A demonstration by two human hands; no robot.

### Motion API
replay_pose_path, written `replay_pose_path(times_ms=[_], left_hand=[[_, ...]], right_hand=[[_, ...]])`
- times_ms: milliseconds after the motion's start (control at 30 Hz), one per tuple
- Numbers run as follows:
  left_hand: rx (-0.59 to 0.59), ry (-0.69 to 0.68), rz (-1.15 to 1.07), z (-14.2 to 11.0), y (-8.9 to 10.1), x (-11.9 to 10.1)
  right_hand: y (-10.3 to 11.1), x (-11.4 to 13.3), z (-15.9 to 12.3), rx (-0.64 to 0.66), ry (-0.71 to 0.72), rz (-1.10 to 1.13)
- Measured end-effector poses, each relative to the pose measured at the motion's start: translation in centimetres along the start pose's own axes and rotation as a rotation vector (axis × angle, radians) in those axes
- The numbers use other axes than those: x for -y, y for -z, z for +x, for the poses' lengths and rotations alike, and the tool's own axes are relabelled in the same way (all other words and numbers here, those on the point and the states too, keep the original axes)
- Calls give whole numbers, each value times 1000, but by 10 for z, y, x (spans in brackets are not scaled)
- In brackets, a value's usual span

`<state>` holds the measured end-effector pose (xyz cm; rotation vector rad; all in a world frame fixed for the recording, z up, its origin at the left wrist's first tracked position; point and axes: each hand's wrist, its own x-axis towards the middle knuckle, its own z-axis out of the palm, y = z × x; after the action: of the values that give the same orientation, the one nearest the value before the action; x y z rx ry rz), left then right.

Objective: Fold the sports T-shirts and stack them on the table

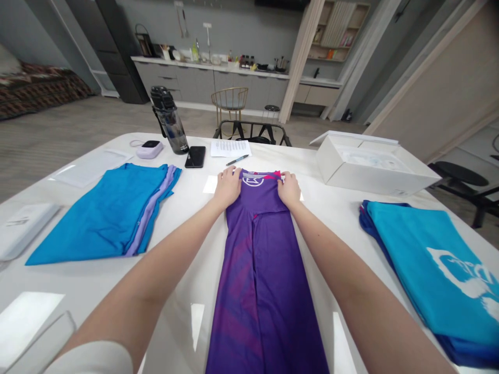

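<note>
A purple shirt (265,270) lies folded into a long narrow strip down the middle of the white table (343,228), its collar end with a white logo farthest from me. My left hand (227,188) presses on the left side of the collar end, fingers curled over the fabric. My right hand (289,189) grips the right side of the same end in the same way. Both arms reach straight forward along the shirt.
Folded blue and lilac shirts (113,215) lie at left, a blue stack (436,270) at right. An open white box (370,163) stands at back right. A dark bottle (171,122), phone (195,156), paper and pen (237,160) sit at the far edge.
</note>
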<state>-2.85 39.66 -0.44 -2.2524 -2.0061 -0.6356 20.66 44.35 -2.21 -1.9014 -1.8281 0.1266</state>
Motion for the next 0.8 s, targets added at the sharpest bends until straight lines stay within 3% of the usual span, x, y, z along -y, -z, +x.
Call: replay_pose_path(times_ms=[67, 167, 367, 567, 800], left_hand=[[61, -131, -24, -19, 5, -13], [130, -258, -81, -52, 15, -24], [221, -347, -109, -131, 37, -31], [239, -350, 33, -207, 54, -48], [341, -478, -23, -261, 74, -62]], right_hand=[[5, 7, -13, -48, 58, -40], [18, 19, -42, -1, 202, -44], [43, 26, -126, 175, 489, 62], [69, 15, -204, 315, 559, 58], [97, 3, -267, 378, 593, -5]])
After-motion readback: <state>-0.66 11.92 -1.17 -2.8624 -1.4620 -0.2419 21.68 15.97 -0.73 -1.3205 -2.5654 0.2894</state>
